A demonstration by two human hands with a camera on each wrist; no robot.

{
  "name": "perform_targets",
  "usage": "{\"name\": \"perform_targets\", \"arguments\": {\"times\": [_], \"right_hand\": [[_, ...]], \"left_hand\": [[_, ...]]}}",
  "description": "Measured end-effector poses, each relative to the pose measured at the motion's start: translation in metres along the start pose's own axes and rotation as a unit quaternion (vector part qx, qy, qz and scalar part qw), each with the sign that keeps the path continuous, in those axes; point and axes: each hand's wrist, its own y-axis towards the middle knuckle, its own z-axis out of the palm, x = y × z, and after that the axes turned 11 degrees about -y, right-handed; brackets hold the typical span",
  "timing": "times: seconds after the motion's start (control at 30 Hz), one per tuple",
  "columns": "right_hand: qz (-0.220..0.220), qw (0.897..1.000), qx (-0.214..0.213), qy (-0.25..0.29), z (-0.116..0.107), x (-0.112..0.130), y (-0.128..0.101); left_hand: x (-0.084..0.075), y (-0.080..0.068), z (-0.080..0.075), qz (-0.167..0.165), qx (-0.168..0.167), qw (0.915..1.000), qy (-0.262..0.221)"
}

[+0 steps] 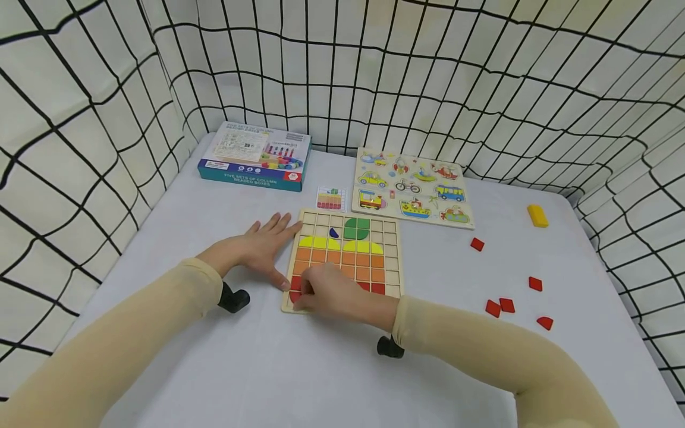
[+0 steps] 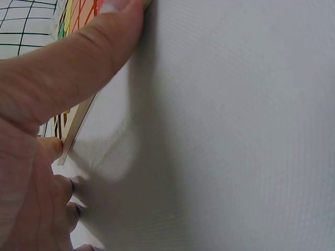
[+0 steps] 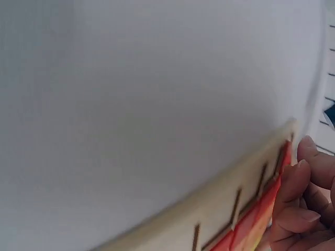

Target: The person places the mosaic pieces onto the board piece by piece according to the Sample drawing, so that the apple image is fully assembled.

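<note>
A wooden grid board [image 1: 393, 261] lies mid-table, filled with green, yellow, orange and red tiles in an apple shape. My left hand [image 1: 262, 246] lies flat on the table, its straight fingers against the board's left edge [image 2: 76, 123]; the thumb [image 2: 78, 57] presses that edge. My right hand [image 1: 321, 291] rests on the board's lower left corner, and its curled fingers [image 3: 298, 183] pinch a red tile [image 3: 261, 209] at the bottom row. Several loose red tiles [image 1: 499, 307] lie to the right on the table.
A vehicle peg puzzle [image 1: 412, 187] lies behind the board, with a small pattern card [image 1: 331, 199] beside it. A blue box [image 1: 255, 156] is at the back left and a yellow block [image 1: 537, 215] at the right. Grid-patterned cloth walls surround the white table [image 1: 321, 368].
</note>
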Motion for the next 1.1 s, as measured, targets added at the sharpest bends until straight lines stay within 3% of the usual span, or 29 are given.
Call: {"name": "perform_targets", "arguments": {"times": [0.13,0.27,0.47,0.63,0.73,0.93,1.1], "right_hand": [[0.006,0.998,-0.046,0.047,-0.015,-0.020,-0.004],[0.052,0.993,-0.091,0.050,-0.031,-0.062,-0.019],[0.159,0.979,-0.108,0.060,-0.051,-0.153,-0.063],[0.236,0.966,-0.106,0.014,-0.066,-0.226,-0.099],[0.271,0.959,-0.080,-0.010,-0.074,-0.257,-0.111],[0.300,0.953,-0.021,-0.025,-0.080,-0.290,-0.118],[0.305,0.952,-0.019,-0.020,-0.080,-0.293,-0.117]], "left_hand": [[-0.001,0.000,0.000,0.001,0.000,1.0000,0.001],[-0.003,0.000,-0.001,-0.002,-0.002,1.0000,0.002],[-0.004,0.001,-0.002,-0.004,-0.001,1.0000,0.008],[-0.001,0.001,-0.002,-0.007,0.000,0.9999,0.011],[0.001,0.000,-0.001,-0.007,0.000,0.9999,0.010],[-0.001,-0.002,0.000,-0.005,0.003,1.0000,0.002],[-0.002,0.000,0.000,-0.004,0.004,1.0000,0.004]]}}
